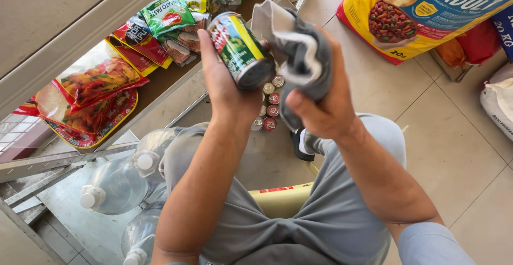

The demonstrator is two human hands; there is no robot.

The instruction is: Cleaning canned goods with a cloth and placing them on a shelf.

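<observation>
1. Hands at work over a tiled shop floor: the left hand [227, 86] is wrapped around a green-labelled tin can [240, 48], tilted with its metal end toward the camera.
2. The right hand [320, 110] is closed on a bunched grey cloth [299, 51], which is pressed against the can's side.
3. Small cans [269, 107] stand in rows on the floor just below the hands; their exact number is hard to tell.
4. Colourful food packets [160, 24] line a shelf [160, 86] at left, clear water bottles [115, 187] lie beneath it, and a yellow pet food bag [422, 13] rests upper right.
</observation>
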